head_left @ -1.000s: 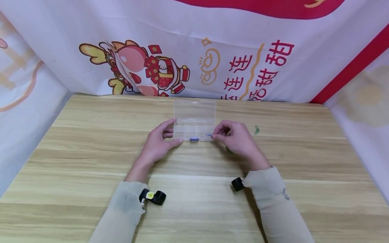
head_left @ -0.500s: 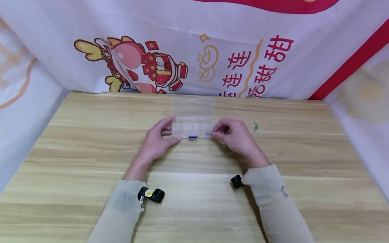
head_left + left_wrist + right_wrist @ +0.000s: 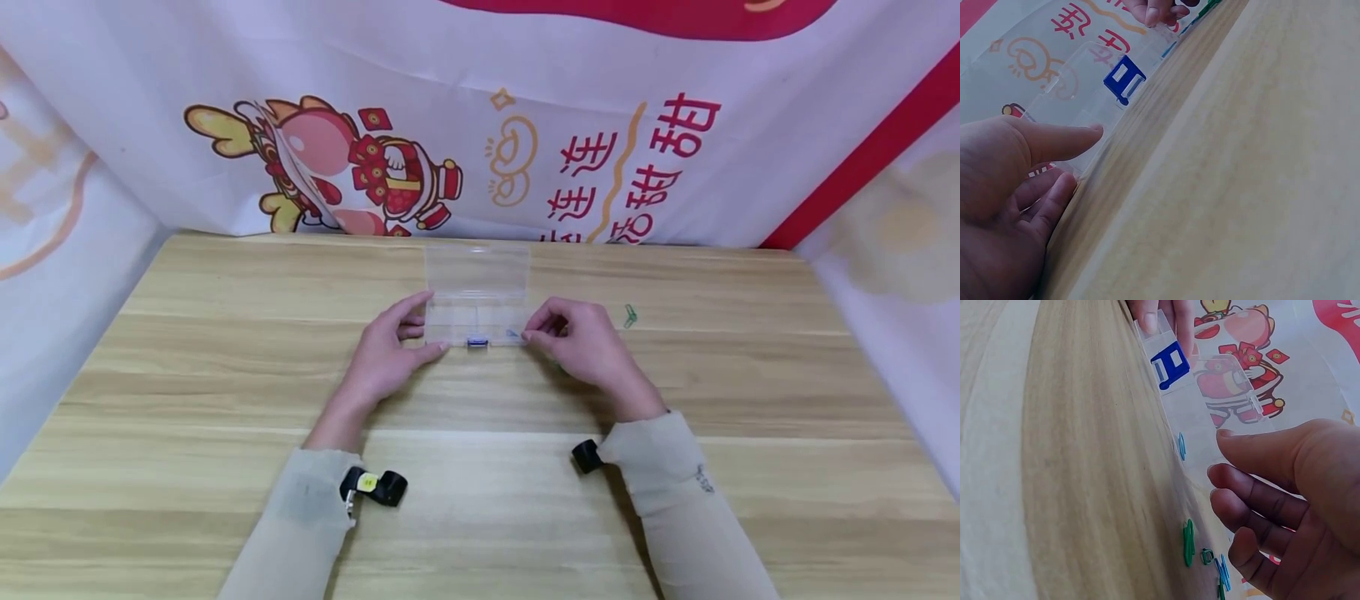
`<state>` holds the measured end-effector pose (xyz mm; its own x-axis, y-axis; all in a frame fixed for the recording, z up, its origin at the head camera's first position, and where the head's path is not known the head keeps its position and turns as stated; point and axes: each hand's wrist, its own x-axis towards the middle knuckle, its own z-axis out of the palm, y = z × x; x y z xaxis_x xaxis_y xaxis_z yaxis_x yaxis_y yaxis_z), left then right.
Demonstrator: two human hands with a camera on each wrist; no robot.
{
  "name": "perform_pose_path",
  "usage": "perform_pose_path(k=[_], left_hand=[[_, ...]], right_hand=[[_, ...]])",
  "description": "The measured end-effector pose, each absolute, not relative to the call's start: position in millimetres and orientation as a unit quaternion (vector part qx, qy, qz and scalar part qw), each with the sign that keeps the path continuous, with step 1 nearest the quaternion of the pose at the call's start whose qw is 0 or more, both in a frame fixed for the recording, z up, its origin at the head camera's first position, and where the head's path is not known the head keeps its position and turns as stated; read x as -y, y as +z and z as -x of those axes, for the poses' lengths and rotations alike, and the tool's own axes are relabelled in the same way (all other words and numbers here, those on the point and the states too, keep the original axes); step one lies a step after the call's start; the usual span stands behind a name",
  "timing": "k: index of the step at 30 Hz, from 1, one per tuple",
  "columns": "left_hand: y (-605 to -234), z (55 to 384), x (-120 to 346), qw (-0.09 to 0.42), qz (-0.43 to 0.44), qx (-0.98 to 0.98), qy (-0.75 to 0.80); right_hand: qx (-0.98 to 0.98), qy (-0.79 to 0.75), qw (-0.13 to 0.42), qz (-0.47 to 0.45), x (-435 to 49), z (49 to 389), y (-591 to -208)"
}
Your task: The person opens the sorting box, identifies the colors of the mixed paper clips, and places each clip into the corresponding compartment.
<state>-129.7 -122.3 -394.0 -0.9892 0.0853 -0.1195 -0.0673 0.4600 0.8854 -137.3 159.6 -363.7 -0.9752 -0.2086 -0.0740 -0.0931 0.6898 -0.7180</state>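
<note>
A clear plastic box with inner compartments and a blue latch lies on the table, its lid raised at the back. My left hand holds the box's left end, thumb at the front, other fingers round the side. At the right end is my right hand, fingers bent. In the right wrist view its thumb and index finger stand apart, with nothing visible between them. A blue paper clip shows through the clear plastic in the box's right front part, near those fingertips.
Green paper clips lie on the table right of my right hand. Beneath that hand, the right wrist view shows another green clip and blue clips. A printed cloth hangs behind the table's back edge.
The blue paper clip by my right fingertips has shifted slightly and looks shorter, lying in the box's right front corner. Both hands stay nearly still; the head view has moved a little.
</note>
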Motion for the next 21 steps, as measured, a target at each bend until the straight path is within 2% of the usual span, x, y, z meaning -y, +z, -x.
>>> perform_pose_path(k=[21], left_hand=[[-395.6,125.7,124.5,0.074,-0.011,-0.849,0.523]], right_hand=[[-0.911,-0.395,0.086,0.08,-159.1,132.8,-364.5]])
